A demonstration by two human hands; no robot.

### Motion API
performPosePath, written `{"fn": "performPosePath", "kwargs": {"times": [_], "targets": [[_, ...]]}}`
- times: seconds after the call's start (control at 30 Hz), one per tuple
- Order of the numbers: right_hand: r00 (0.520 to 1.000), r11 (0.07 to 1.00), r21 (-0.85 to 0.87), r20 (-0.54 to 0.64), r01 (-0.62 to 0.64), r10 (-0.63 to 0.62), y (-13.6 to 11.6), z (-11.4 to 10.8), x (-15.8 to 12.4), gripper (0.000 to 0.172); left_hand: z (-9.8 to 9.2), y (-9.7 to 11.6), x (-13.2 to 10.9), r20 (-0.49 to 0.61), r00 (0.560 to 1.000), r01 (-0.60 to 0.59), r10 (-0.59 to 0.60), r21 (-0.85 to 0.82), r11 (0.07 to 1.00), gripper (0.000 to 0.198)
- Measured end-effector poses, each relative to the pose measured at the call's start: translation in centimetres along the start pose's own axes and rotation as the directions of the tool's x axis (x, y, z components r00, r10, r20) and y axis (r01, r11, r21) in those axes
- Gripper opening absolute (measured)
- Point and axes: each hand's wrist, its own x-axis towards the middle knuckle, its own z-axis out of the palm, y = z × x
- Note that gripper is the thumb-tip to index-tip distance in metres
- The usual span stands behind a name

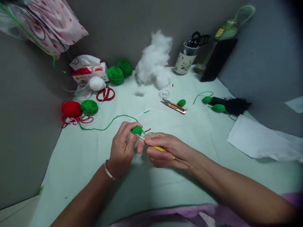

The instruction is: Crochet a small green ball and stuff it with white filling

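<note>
Hook (159, 148) at the green crochet piece (136, 130)

The person's left hand (121, 145) pinches the small green crochet piece between thumb and fingers, closed firmly around it, its stitched top showing. The right hand (163, 149) has its fingers wrapped on the yellow handle of the hook; the thin metal shaft reaches the piece, though whether its tip sits inside a stitch cannot be told. Both hands are over the middle of the cloth-covered table (78, 176), toward its front edge. A bracelet (109, 171) circles the left wrist.

A green strand (115, 119) runs from beside the piece toward the left edge, where a green ball (89, 107) lies against a red ball (71, 108). Near the far left corner are red-handled scissors (111, 97), a white ball (97, 83), a tissue box (90, 72) and 2 more green balls (115, 75). White stuffing (153, 63) is heaped at the back edge, with a labelled cup (185, 63) to its right and a dark slab (219, 61) leaning near the far right corner. Between the hands and the cup lie orange snips (174, 107), just beside a green oval (181, 103). Toward the right edge, 2 similar ovals (218, 108) lie by black yarn (238, 106), behind a white sheet (258, 140).
</note>
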Motion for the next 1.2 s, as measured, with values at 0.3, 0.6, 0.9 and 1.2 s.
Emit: {"fn": "performPosePath", "kwargs": {"times": [0.3, 0.6, 0.9, 1.2], "targets": [[0.891, 0.938, -0.267, 0.336, -0.222, 0.307, 0.9, 1.2, -0.4, 0.029, -0.5, -1.4, 0.3, -0.092, 0.993, 0.063, -0.068, -0.062, 0.996, 0.026], [0.818, 0.666, -0.729, -0.281, 0.158, -0.502, -1.6, -0.7, -0.8, 0.016, -0.4, -0.7, 0.8, 0.168, 0.898, 0.395, -0.407, -0.715, 0.577, 0.026], [0.882, 0.856, -0.465, -0.278, 0.224, -0.381, 0.4, -1.3, 1.2, 0.031, 0.9, -0.6, 0.1, 0.117, 0.946, 0.309, -0.301, -0.6, 0.738, 0.019], [0.816, 0.715, -0.675, -0.3, 0.184, -0.493, 0.4, -0.9, 0.8, 0.029, 1.0, -0.1, 0.1, 0.062, 0.943, 0.303, -0.326, -0.562, 0.77, 0.022]]}}
